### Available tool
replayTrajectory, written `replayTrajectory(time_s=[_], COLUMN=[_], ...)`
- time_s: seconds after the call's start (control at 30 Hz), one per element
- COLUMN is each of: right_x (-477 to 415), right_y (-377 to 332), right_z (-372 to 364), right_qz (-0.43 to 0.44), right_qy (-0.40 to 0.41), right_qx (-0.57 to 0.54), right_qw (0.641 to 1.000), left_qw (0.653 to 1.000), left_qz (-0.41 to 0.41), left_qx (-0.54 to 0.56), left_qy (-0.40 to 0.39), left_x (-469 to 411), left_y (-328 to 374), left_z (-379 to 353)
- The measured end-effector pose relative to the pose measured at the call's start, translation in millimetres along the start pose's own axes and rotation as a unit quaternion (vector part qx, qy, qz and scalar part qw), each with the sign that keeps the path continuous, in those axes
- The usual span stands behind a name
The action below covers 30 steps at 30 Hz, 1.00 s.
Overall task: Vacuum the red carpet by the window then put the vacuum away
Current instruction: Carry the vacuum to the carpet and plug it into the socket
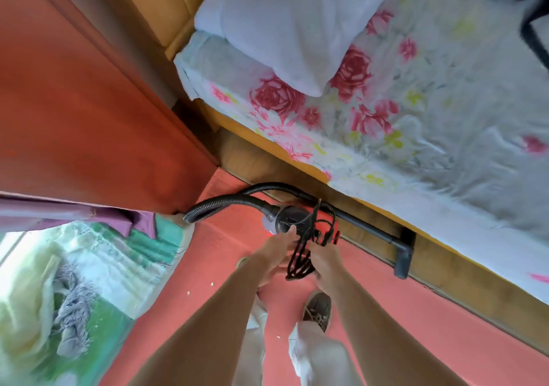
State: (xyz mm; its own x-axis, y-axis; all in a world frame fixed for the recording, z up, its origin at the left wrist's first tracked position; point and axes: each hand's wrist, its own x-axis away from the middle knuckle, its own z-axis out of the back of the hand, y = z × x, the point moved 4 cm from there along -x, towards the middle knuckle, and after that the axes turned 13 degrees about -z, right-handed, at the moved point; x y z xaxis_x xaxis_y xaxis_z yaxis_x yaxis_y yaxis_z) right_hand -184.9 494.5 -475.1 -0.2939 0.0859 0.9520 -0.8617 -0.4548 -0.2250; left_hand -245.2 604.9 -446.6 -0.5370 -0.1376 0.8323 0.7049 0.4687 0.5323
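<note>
Vacuum [289, 219] sits on the red carpet [386, 311] right up against the bed [416, 88], with its hose [225, 201] looping off left. The 2 hands meet on the black cord bundle [300, 262] just in front. Right hand [325, 264] has its fingers curled round the loops. Left hand [277, 250] looks like it's pinching them too, but it's a bit blurry.

Vacuum [285, 221] sits on carpet [214, 255] beside the bed [416, 103].

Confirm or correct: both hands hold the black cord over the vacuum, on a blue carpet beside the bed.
The head view shows the carpet is red, not blue. Left hand and right hand do hold the black cord over the vacuum beside the bed.
</note>
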Motion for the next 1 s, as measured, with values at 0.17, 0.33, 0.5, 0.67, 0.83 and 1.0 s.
replayTrajectory(time_s=[0.17, 0.33, 0.5, 0.67, 0.83, 1.0], right_x=[66.2, 108.1, 154.3, 207.9, 275.5, 336.5], right_y=[-18.9, -30.3, -53.5, -78.4, -111.1, -125.2], right_z=[1.8, -12.8, -6.2, -8.1, -24.7, -54.3], right_qz=[0.142, 0.214, 0.292, 0.314, 0.378, 0.404], right_qy=[0.031, -0.023, -0.038, -0.047, -0.047, -0.105], right_qx=[0.202, 0.216, 0.198, 0.182, 0.224, 0.265], right_qw=[0.969, 0.952, 0.935, 0.931, 0.897, 0.869], left_qw=[0.997, 0.974, 0.923, 0.887, 0.844, 0.836], left_qz=[-0.047, -0.143, -0.283, -0.356, -0.41, -0.419], left_qx=[0.026, 0.064, -0.085, -0.124, -0.15, -0.059], left_qy=[0.048, 0.163, 0.248, 0.265, 0.311, 0.351], left_x=[34.5, 63.5, 115.5, 172.8, 239.5, 277.4], left_y=[6.7, 40.4, 98.6, 138.4, 176.1, 214.3], left_z=[-12.6, -6.5, 18.6, 39.8, 67.7, 108.9])
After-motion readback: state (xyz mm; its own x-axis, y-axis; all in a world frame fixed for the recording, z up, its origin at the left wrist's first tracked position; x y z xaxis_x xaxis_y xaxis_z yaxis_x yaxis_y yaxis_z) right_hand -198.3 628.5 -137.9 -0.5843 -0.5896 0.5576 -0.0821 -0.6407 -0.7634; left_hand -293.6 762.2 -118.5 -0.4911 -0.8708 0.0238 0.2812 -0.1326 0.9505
